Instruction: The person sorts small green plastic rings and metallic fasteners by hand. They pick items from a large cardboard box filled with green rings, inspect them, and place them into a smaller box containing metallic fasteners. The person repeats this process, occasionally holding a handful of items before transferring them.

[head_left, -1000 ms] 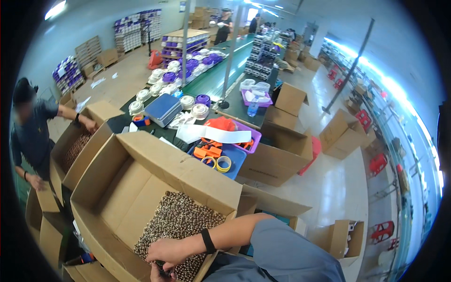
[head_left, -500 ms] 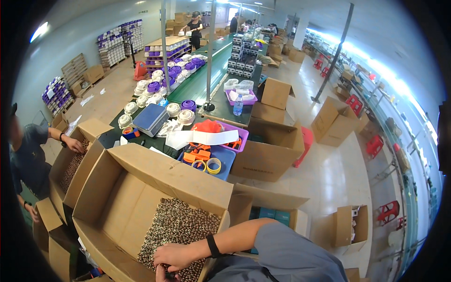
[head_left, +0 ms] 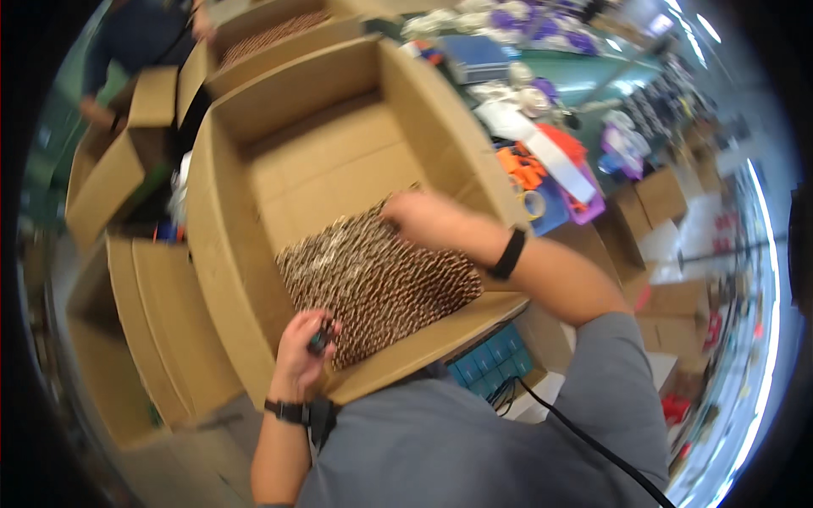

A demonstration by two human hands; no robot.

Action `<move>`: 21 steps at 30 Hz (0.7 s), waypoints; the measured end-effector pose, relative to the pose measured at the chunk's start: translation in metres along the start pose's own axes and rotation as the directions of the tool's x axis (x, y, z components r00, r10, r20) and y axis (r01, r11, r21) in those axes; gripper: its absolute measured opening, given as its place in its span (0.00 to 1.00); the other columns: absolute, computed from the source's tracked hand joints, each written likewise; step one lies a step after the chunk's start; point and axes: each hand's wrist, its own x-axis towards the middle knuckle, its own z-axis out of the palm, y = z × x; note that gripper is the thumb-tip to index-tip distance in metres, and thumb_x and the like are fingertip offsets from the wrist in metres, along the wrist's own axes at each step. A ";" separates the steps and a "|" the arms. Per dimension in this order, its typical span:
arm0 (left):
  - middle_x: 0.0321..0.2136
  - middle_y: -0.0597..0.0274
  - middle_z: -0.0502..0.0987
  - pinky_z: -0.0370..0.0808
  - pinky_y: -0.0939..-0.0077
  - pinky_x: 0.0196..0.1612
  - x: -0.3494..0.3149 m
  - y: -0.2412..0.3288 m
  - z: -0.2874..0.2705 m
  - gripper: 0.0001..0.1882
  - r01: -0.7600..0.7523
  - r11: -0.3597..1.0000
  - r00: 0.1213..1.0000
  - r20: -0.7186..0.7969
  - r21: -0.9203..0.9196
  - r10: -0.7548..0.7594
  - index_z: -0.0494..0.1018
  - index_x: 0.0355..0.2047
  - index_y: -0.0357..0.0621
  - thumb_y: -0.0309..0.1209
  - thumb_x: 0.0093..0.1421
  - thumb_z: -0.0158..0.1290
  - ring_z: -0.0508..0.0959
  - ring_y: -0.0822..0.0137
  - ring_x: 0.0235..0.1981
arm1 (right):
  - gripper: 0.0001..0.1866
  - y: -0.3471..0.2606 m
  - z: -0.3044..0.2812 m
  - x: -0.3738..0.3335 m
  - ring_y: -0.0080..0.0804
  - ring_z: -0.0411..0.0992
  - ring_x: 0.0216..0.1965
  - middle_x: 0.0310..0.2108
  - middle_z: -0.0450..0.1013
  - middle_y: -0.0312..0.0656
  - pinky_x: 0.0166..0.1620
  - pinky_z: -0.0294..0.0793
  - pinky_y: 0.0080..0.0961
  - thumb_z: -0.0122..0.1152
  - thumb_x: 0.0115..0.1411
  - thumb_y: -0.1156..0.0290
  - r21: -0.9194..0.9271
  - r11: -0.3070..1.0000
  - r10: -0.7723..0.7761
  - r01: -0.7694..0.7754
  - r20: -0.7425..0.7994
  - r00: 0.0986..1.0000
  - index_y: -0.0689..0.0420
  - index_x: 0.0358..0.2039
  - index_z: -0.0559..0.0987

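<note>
A large open cardboard box (head_left: 224,254) stands before me. On part of its bottom lies a dense layer of small brassy metal pieces (head_left: 373,275), blurred; their exact kind does not show. At the layer's near left edge, my left hand (head_left: 301,347) is closed around a small dark object (head_left: 320,336) with a greenish spot. My right hand (head_left: 428,220) is over the far edge of the layer, its fingers curled and smeared. Something small and dark shows at its fingertips, too blurred to name.
Another open box (head_left: 288,38) of similar pieces is at the far left, beside a co-worker's arm (head_left: 102,110). Empty-looking cartons (head_left: 169,330) flank my left. Right of my box are orange parts (head_left: 521,165), a blue tray (head_left: 555,216) and a carton with teal boxes (head_left: 491,360).
My view has swung down and left over the box. My hands, close together before, are now apart: the right reaches to the layer's far edge, the left stays near with the dark object.
</note>
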 end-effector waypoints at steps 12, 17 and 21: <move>0.45 0.63 0.78 0.81 0.78 0.32 -0.010 0.001 0.005 0.12 -0.008 0.994 0.998 -0.062 -0.109 0.001 0.75 0.47 0.46 0.24 0.63 0.56 0.82 0.66 0.46 | 0.06 0.132 0.041 0.080 0.36 0.74 0.48 0.37 0.81 0.38 0.50 0.66 0.35 0.63 0.54 0.69 -0.711 0.699 0.093 -0.075 -0.014 0.996 0.49 0.32 0.86; 0.43 0.64 0.78 0.82 0.78 0.31 -0.006 0.000 0.005 0.11 -0.008 0.995 0.996 -0.088 -0.102 -0.001 0.75 0.46 0.45 0.26 0.63 0.57 0.82 0.67 0.44 | 0.08 0.152 0.063 0.089 0.36 0.73 0.49 0.38 0.82 0.37 0.52 0.66 0.34 0.62 0.56 0.70 -0.753 0.648 0.196 -0.110 0.025 0.980 0.50 0.34 0.86; 0.42 0.62 0.79 0.82 0.77 0.32 -0.003 -0.002 0.003 0.10 -0.004 0.995 0.997 -0.081 -0.096 -0.003 0.75 0.46 0.44 0.25 0.63 0.56 0.82 0.68 0.43 | 0.09 0.152 0.069 0.091 0.37 0.73 0.51 0.40 0.82 0.39 0.53 0.66 0.36 0.60 0.57 0.70 -0.689 0.709 0.261 -0.148 0.062 0.963 0.49 0.37 0.85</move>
